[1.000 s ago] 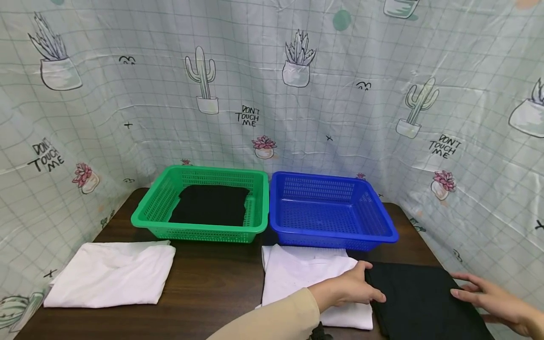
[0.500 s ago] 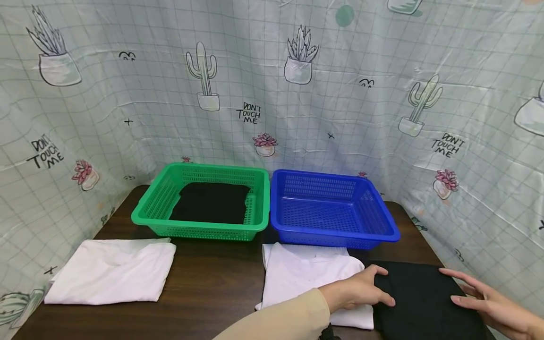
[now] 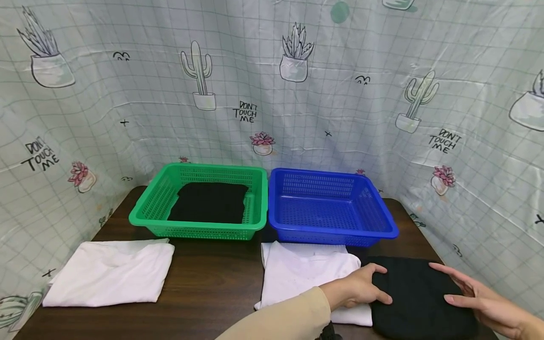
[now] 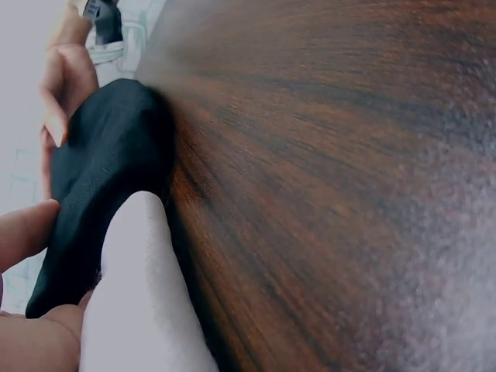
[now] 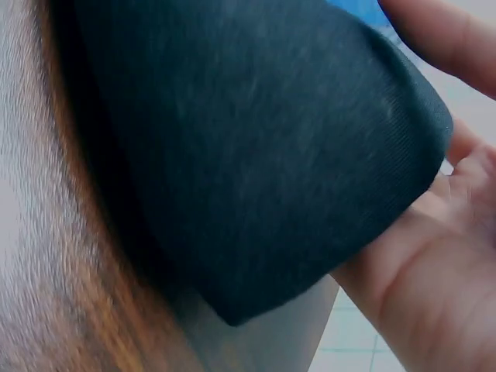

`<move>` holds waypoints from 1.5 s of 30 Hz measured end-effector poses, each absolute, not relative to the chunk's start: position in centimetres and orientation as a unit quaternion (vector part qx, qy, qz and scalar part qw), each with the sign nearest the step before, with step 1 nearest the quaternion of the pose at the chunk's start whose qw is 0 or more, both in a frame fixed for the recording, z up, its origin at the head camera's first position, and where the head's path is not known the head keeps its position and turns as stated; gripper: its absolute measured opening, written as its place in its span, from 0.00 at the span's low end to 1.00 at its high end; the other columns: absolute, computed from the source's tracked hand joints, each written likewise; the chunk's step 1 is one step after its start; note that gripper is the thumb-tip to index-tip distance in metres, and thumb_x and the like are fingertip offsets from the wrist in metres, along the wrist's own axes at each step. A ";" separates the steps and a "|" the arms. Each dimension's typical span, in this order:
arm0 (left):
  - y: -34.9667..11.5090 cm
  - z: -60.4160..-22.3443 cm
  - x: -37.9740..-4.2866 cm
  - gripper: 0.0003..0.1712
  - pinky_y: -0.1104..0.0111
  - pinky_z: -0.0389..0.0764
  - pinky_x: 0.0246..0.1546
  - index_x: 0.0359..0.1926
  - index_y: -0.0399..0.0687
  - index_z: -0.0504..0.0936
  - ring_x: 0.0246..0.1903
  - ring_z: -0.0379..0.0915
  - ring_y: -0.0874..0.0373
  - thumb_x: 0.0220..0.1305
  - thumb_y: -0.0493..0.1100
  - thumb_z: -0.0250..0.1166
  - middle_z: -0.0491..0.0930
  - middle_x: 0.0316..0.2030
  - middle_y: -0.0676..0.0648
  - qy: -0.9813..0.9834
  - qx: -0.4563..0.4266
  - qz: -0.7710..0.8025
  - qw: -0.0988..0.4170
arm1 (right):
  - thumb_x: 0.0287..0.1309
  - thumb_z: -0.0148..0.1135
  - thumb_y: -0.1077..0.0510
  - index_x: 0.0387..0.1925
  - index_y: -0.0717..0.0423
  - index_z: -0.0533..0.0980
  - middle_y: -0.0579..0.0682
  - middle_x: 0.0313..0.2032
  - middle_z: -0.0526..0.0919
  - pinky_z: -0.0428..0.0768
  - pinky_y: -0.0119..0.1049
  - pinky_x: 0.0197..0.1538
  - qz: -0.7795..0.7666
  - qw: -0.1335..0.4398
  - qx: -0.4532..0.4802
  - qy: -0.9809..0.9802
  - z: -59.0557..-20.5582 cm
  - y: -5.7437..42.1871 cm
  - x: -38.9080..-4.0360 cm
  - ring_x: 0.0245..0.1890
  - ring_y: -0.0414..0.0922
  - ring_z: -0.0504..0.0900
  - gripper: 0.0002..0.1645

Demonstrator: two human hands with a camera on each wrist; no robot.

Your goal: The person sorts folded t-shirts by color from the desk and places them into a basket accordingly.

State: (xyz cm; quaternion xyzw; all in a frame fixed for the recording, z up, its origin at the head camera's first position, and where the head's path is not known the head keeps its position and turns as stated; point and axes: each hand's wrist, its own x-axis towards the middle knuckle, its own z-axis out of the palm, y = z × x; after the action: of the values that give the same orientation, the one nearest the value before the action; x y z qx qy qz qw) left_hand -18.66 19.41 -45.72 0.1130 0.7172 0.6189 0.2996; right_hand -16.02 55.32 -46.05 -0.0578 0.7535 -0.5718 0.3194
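Note:
A folded black garment [image 3: 420,300] lies at the table's right side, with both hands on its opposite sides. My left hand [image 3: 361,285] grips its left side, thumb on top, the wrist reaching over a folded white T-shirt [image 3: 303,269]. My right hand [image 3: 480,302] holds the right side, its thumb on the upper face and a finger along the far right corner. The other fingers are mostly hidden. In the right wrist view, the garment's [image 5: 263,155] near edge bulges and sags between the hands; in the left wrist view the black cloth [image 4: 108,163] looks rounded.
A green basket [image 3: 195,230] with black folded cloth [image 3: 208,203] inside stands at the back left. Beside it is a blue basket [image 3: 331,233]. Another folded white garment [image 3: 110,274] lies at the left of the dark wooden table [image 3: 208,283]. A printed curtain [image 3: 238,71] surrounds the table.
My right hand has moved leftward and inward over the black garment. The garment's outline has become narrower and rounder at its corners. My left hand has shifted slightly right.

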 end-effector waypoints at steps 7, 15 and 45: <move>19.5 -45.6 -18.8 0.35 0.60 0.80 0.61 0.58 0.56 0.81 0.55 0.76 0.56 0.55 0.21 0.75 0.77 0.55 0.50 0.705 0.103 0.635 0.299 | 0.84 0.41 0.65 0.87 0.36 0.39 0.17 0.75 0.45 0.59 0.60 0.76 -0.599 0.308 -0.071 0.735 -45.2 53.7 -15.9 0.77 0.21 0.41 0.44; 19.5 -45.6 -18.8 0.34 0.58 0.78 0.65 0.59 0.56 0.81 0.59 0.75 0.55 0.56 0.23 0.76 0.78 0.56 0.50 0.703 0.100 0.640 0.295 | 0.84 0.31 0.70 0.83 0.27 0.55 0.33 0.72 0.73 0.77 0.49 0.70 -0.685 0.385 -0.134 0.603 -45.4 52.5 -16.5 0.71 0.47 0.76 0.42; 16.7 -41.6 -18.1 0.42 0.61 0.77 0.62 0.69 0.76 0.74 0.62 0.73 0.63 0.60 0.37 0.80 0.76 0.63 0.63 0.709 0.146 0.652 0.227 | 0.84 0.43 0.68 0.86 0.29 0.43 0.24 0.67 0.75 0.86 0.49 0.57 -0.621 0.217 -0.082 0.749 -41.4 50.0 -14.0 0.63 0.38 0.82 0.45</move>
State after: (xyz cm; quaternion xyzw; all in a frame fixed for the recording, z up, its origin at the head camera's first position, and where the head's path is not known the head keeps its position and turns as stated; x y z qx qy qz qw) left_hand -18.12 16.67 -41.59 0.1461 0.7087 0.6517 0.2273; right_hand -14.04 49.99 -41.45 -0.0815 0.7490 -0.6208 0.2168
